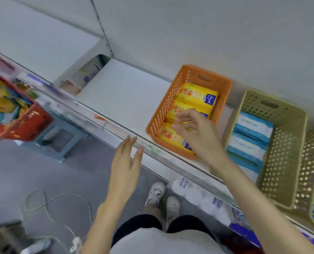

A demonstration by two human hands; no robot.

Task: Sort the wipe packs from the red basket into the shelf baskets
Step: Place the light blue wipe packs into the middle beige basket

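Left hand (125,163) hovers, fingers apart, at shelf (123,96) front edge; right hand (194,129) fingers loosely spread over soft, light yellow packs (198,96); best gripped by long sides.

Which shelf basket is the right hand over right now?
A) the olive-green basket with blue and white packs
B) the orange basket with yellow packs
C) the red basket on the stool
B: the right hand is over the orange basket, fingers spread just above the yellow packs; the olive-green basket is off to its right and the red basket far to the left.
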